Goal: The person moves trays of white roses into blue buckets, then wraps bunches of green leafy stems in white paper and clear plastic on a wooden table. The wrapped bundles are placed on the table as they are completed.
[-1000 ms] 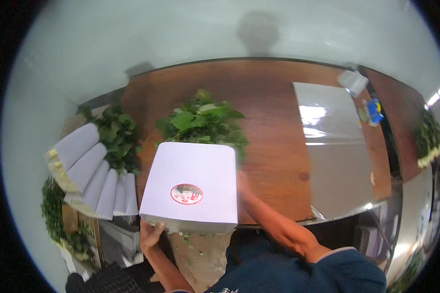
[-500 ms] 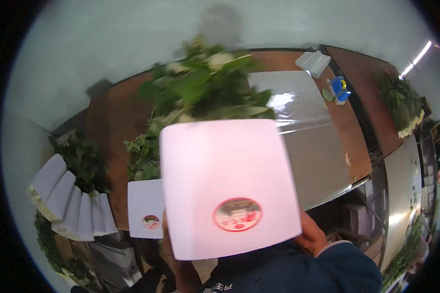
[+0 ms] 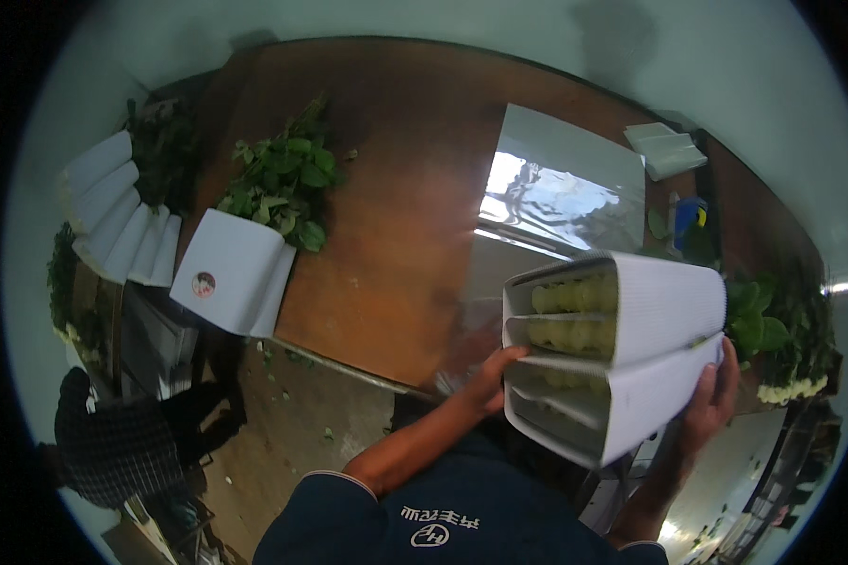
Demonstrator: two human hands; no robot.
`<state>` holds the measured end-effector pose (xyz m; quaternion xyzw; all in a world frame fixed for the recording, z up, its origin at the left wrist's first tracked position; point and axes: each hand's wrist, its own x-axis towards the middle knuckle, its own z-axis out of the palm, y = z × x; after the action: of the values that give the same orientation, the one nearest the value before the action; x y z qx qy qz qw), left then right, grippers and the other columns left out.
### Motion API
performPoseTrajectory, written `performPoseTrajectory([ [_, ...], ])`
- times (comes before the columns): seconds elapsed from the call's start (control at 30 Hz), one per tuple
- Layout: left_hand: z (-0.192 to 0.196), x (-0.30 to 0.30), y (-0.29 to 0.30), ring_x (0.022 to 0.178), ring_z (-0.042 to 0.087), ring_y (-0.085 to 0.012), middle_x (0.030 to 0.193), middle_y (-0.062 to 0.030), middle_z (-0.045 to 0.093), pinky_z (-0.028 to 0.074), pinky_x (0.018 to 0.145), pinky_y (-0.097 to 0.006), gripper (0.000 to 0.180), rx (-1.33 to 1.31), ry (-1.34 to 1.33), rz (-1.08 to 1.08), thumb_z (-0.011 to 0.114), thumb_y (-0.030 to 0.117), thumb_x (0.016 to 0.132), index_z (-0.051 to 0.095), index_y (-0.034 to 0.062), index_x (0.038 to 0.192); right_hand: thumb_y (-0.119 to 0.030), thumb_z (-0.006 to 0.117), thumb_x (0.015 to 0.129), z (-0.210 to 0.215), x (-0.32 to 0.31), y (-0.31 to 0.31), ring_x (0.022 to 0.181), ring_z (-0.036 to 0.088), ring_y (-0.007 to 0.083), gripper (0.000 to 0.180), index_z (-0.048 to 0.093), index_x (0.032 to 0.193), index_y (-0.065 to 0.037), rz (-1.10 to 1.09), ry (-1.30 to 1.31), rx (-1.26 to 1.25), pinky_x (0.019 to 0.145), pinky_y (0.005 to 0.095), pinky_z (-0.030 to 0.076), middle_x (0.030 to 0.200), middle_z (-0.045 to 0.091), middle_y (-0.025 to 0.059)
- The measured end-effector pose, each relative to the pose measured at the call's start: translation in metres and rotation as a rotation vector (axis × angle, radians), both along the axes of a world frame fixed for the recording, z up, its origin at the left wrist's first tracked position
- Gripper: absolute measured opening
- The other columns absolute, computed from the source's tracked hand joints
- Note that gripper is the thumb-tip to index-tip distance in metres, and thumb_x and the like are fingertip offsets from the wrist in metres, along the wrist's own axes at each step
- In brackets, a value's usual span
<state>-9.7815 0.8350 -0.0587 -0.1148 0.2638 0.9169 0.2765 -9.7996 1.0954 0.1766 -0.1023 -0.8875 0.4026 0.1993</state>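
Observation:
Both my hands hold a bunch of flowers (image 3: 664, 301) wrapped in white corrugated cardboard, raised over the right front of the table. Its open end faces me and shows pale yellow-green flower heads in layers between cardboard sheets. Green leaves poke out at its far right end. The fingers of my left hand (image 3: 492, 379) are closed on the left edge of the wrap. My right hand (image 3: 711, 400) grips its right side from below, the fingers lying along the cardboard. Under and behind the bunch lies a clear plastic sheet (image 3: 565, 179), partly covered by it.
Another white-wrapped bunch (image 3: 228, 268) with leafy stems rests on the left of the brown table (image 3: 396, 188). Several wrapped bunches (image 3: 113, 202) stand farther left. A blue-and-yellow object (image 3: 690, 215) and folded pale sheets (image 3: 664, 151) lie at the right. A person in checked clothing (image 3: 127, 443) is at lower left.
The held bunch has moved right and turned: its flat labelled face was toward me, now its flower end is. My view has shifted, and the arms show more fully.

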Motion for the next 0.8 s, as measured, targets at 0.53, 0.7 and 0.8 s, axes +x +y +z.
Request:
performPoseTrajectory([
  [0.53,0.005,-0.073,-0.008,0.118,0.064,-0.0201,0.137,-0.0056,0.061,0.057,0.094,-0.04,0.063,0.154,-0.286,0.137,0.028,0.057,0.11,0.043,0.0139,0.153,-0.054,0.057,0.1,-0.103,-0.223,-0.021,0.106,0.071,0.0386,0.058,0.073,0.122,-0.002,0.285,-0.44,0.209,0.095,0.0412,0.052,0.113,0.073,0.0252],
  [0.7,0.005,-0.092,-0.011,0.131,0.056,-0.031,0.147,-0.0107,0.054,0.05,0.105,-0.053,0.067,0.109,-0.404,0.168,0.028,0.063,0.107,0.04,0.0176,0.155,-0.059,0.056,0.099,-0.139,-0.273,-0.038,0.109,0.069,0.0427,0.064,0.074,0.12,-0.001,0.288,-0.553,0.267,0.097,0.0434,0.052,0.113,0.072,0.0287],
  [0.8,0.004,-0.098,-0.009,0.136,0.051,-0.0335,0.151,-0.0121,0.05,0.045,0.11,-0.057,0.069,0.17,-0.515,0.208,0.029,0.063,0.107,0.038,0.0169,0.157,-0.059,0.056,0.098,-0.155,-0.288,-0.044,0.106,0.07,0.0441,0.065,0.074,0.119,-0.001,0.307,-0.571,0.284,0.097,0.0445,0.052,0.111,0.072,0.0305],
])
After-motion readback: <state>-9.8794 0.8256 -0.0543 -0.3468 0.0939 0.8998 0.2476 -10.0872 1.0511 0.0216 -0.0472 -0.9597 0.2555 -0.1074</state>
